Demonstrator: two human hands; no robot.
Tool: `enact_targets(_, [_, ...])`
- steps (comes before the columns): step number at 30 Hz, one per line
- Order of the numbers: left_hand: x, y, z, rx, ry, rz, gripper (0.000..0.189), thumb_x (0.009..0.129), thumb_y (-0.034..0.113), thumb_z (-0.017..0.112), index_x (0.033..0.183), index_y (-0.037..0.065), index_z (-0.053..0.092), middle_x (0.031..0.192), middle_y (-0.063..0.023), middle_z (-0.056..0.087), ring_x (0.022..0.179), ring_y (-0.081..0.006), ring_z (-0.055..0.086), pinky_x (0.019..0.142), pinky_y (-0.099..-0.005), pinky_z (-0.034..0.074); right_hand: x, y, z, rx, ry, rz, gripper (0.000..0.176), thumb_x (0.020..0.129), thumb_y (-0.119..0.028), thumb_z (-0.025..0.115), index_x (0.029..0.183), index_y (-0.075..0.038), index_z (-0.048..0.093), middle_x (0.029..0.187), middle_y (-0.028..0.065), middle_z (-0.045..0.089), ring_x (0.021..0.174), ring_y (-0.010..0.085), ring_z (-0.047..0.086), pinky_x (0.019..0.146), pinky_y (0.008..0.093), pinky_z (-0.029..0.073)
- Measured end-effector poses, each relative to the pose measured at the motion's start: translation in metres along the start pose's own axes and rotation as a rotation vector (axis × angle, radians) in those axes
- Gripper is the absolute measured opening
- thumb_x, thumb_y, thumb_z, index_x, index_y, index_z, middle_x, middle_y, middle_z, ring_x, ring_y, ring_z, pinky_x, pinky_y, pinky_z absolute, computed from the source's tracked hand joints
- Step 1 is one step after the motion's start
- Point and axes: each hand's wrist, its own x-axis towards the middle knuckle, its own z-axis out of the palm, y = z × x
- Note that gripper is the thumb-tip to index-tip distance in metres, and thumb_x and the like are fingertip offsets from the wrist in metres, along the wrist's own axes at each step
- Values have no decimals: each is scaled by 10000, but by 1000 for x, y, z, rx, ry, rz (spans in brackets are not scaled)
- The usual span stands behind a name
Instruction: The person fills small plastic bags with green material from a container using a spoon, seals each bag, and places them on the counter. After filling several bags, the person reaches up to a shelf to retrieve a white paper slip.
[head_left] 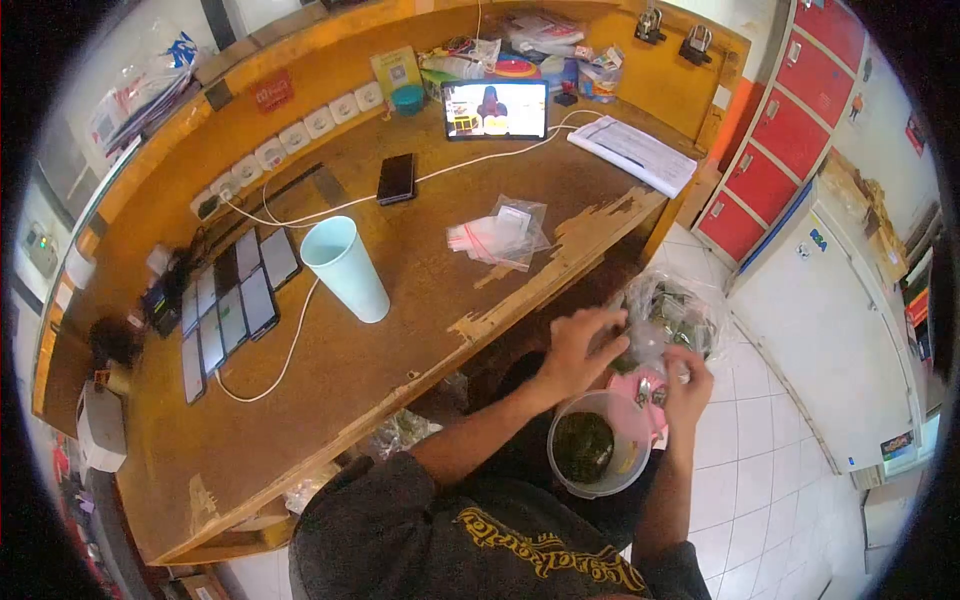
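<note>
My left hand (pixel 582 352) is raised over my lap, its fingers spread apart. My right hand (pixel 690 388) has its fingers curled in a pinch at the edge of a small clear plastic bag (pixel 650 340), which hangs between the two hands. Under them, a clear plastic tub (pixel 632 425) holds a dark green mass that I cannot identify. Partly behind the tub's rim lies a pink tray-like object (pixel 622 383) with small dark pieces on it. Just beyond my hands, a large clear bag (pixel 712 310) contains dark green contents.
On the curved wooden desk (pixel 430 270) are a light blue cup (pixel 345 270), clear zip bags (pixel 500 235), a black phone (pixel 397 178), a lit tablet (pixel 495 110), papers (pixel 635 155) and several phones (pixel 230 315). Red lockers (pixel 770 155) and a white fridge (pixel 820 320) stand at right.
</note>
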Motion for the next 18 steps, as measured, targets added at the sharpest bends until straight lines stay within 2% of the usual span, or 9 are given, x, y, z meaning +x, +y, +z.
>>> enact_targets(2, [23,2,-19,-34,-1,-24,360,870,266,710,1158,63,635,1166,-172,638,1079,-351,594,962,-412,429,32,25,-7,-19,93,15,127,847,-57,662,931,29,702,873,113,713,820,174,650,775,332,504])
enact_targets(5, [52,1,-52,364,-12,-31,487,877,396,678,1242,83,606,1287,-186,579,1184,-370,534,1034,-472,366,63,66,-9,-49,229,66,154,862,-95,657,941,27,709,849,122,712,783,188,663,743,334,515])
enact_targets(6, [57,-15,-56,582,57,-78,563,887,493,610,1276,85,593,1345,-192,534,1252,-367,481,1075,-533,281,69,79,-10,-115,313,60,173,874,-127,657,944,21,714,828,127,710,759,205,671,723,335,521])
enact_targets(7, [61,-20,-63,799,126,-127,650,898,589,542,1309,87,580,1403,-199,488,1320,-363,427,1117,-594,197,72,86,-12,-223,204,151,276,889,-186,651,1100,-11,683,981,158,695,876,263,673,800,389,515])
enact_targets(8, [63,-25,-70,801,123,-129,650,898,589,542,1309,87,580,1403,-199,488,1320,-363,427,1117,-594,197,67,95,-9,-222,202,155,276,889,-186,651,1100,-11,683,981,158,695,876,263,673,800,389,515])
enact_targets(10, [68,-24,-86,965,-243,-526,835,878,731,396,1370,68,526,1449,-207,439,1394,-358,341,1107,-693,4,56,94,1,-475,234,-9,424,892,-229,647,1274,-53,592,1195,187,615,1085,321,601,921,441,463])
enact_targets(11, [62,-45,-84,1002,-204,-524,912,859,777,345,1384,48,503,1446,-200,446,1410,-338,326,1079,-731,-60,52,95,-1,-379,131,28,514,880,-223,658,1352,-75,517,1332,188,521,1241,340,488,1014,459,392])
enact_targets(14, [52,-56,-81,1089,-58,-387,776,866,691,467,1215,16,626,1284,-164,585,1283,-312,468,1037,-780,-24,33,83,7,-313,108,-62,487,874,-234,678,1313,-67,548,1293,183,548,1247,353,478,1028,459,380])
enact_targets(18, [64,-26,-88,1004,8,-457,659,886,555,588,1291,36,562,1324,-166,570,1260,-330,510,1089,-706,107,19,89,1,-288,52,-11,481,872,-163,701,1320,-73,549,1331,180,544,1238,322,511,1013,415,416])
